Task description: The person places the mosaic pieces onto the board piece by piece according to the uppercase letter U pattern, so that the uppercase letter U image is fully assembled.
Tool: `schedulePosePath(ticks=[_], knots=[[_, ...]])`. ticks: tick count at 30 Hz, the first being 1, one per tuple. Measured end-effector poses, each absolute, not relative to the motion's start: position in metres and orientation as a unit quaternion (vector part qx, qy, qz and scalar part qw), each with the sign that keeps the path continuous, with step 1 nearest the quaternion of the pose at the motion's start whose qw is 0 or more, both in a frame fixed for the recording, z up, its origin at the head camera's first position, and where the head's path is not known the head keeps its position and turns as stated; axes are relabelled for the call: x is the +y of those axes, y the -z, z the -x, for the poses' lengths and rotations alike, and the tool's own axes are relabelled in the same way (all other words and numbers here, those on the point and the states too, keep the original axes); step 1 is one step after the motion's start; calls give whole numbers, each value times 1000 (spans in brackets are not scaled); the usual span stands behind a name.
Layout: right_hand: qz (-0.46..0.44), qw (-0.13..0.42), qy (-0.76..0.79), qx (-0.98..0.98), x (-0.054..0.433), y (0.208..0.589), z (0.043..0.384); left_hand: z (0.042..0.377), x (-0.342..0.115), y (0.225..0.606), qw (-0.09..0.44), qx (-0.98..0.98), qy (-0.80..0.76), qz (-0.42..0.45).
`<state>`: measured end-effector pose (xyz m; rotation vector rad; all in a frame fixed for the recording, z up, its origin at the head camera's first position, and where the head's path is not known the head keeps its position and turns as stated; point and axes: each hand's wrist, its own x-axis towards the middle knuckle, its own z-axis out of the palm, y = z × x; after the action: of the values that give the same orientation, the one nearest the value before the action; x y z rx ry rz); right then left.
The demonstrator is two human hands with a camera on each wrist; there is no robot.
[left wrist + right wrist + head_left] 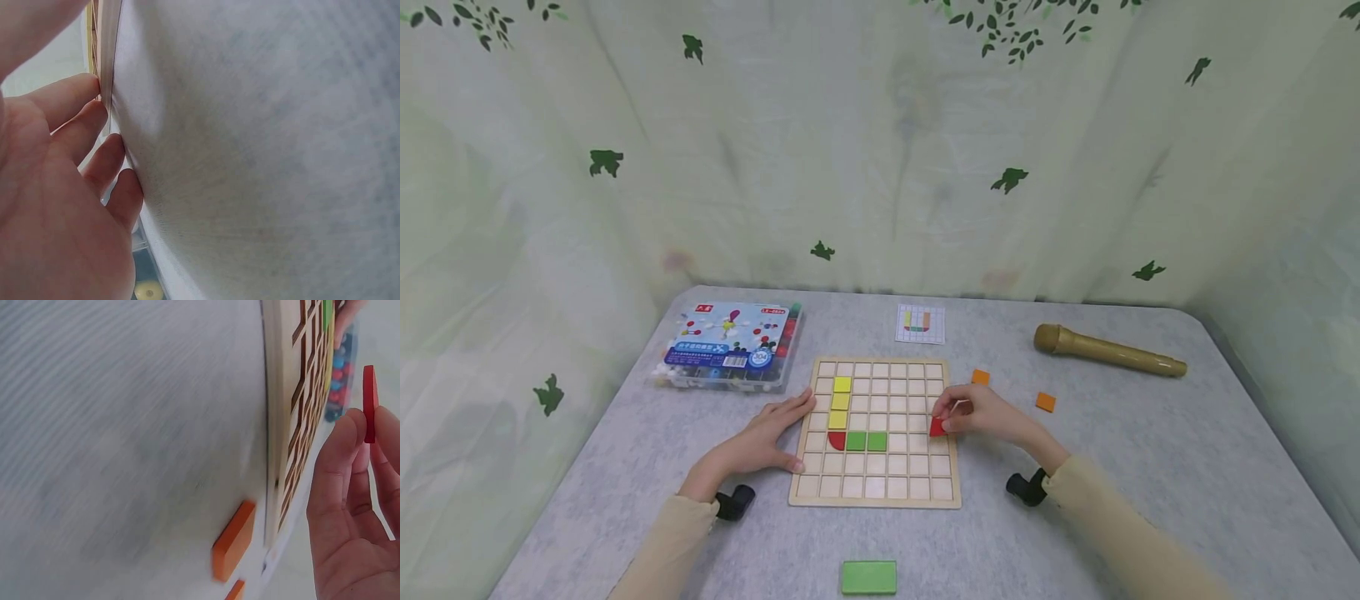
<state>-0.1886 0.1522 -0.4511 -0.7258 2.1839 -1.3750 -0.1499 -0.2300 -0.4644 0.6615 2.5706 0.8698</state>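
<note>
A wooden grid board [875, 503] lies on the table. My left hand [767, 437] rests against its left edge, fingers extended and thumb near the lower corner; in the left wrist view the fingertips [100, 112] touch the board's side. Between thumb and fingers my right hand [983, 412] pinches a red tile [937, 427] over the board's right columns. The right wrist view shows this tile edge-on, raised above the board. On the grid, three yellow tiles [840, 402] form a column, with a red rounded tile [837, 441] below and two green tiles [866, 442] beside it.
Two orange tiles [1046, 402] lie right of the board. Behind it is a card with a coloured pattern [920, 324]. A clear plastic case [730, 346] stands back left, a gold microphone-shaped object [1108, 350] back right. A green block [868, 577] lies in front.
</note>
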Motion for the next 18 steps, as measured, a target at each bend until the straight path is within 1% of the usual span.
schedulePosePath(ticks=[5, 10, 12, 18], knots=[[273, 230, 494, 793, 127, 445, 184, 149, -231, 465, 171, 906, -307, -237], [284, 240, 490, 788, 109, 449, 184, 149, -232, 466, 172, 904, -312, -236], [287, 240, 482, 793, 104, 458, 188, 149, -232, 466, 172, 904, -313, -235], [283, 226, 442, 821, 90, 460, 186, 150, -232, 467, 171, 903, -313, -239]])
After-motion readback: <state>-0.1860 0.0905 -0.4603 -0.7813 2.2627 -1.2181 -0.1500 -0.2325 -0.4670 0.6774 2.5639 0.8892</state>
